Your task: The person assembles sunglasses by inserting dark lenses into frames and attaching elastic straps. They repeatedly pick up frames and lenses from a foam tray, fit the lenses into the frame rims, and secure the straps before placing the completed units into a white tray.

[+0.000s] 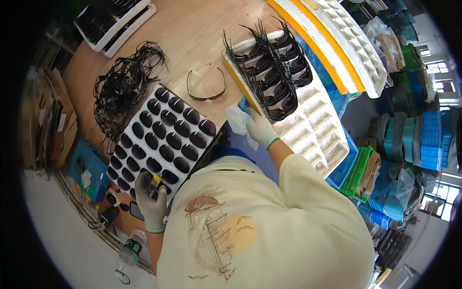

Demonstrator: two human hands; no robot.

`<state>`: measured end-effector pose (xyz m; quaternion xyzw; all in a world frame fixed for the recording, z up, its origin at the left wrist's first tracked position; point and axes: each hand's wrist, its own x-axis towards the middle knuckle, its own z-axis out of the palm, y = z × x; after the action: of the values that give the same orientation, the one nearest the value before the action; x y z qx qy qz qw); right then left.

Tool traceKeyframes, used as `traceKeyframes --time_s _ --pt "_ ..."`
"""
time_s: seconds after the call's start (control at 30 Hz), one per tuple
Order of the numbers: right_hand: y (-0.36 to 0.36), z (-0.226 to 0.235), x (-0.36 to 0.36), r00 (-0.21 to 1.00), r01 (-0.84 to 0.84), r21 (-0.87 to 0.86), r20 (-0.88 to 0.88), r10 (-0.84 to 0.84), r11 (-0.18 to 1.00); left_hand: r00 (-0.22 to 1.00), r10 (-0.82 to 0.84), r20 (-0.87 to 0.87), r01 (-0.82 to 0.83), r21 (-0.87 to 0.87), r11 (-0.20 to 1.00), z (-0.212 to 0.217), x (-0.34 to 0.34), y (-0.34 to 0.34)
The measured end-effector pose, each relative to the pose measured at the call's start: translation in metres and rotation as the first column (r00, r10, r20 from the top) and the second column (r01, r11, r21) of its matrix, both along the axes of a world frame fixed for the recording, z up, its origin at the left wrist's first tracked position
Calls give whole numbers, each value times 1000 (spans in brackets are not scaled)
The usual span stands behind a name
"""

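Observation:
My left hand (153,200), in a pale glove with dark smudges, is closed at the near edge of a white tray of dark lenses (146,115). A small dark thing with a yellow part (157,178) shows between its thumb and fingers; its kind is unclear. My gloved right hand (261,130) is closed on a crumpled white cloth (237,120), beside the near left edge of a white compartment tray (320,123). Several black spectacle frames (274,72) stand in that tray's far part. One pair of dark frames (207,98) lies alone on the table between the trays.
A tangle of black frames or cords (122,89) lies on the wooden table (187,41) at left. Stacked white trays (113,29) stand far left, yellow-edged trays (332,43) far right. A green crate (362,173) and blue crates are at right; a plastic bottle (130,250) is lower left.

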<state>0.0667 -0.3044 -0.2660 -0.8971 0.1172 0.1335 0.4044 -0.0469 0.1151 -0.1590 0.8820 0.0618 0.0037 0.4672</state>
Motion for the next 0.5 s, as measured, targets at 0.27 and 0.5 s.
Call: traceKeyframes --time_s 0.27,0.5 --pt "-40 -18 54 956 275 151 60 -287 949 1000 -8 -8 8 5 1000 3 19 -19" --pt "-78 -51 58 997 -33 -534 -80 -11 845 996 58 -61 -57 6 998 5 24 -36"
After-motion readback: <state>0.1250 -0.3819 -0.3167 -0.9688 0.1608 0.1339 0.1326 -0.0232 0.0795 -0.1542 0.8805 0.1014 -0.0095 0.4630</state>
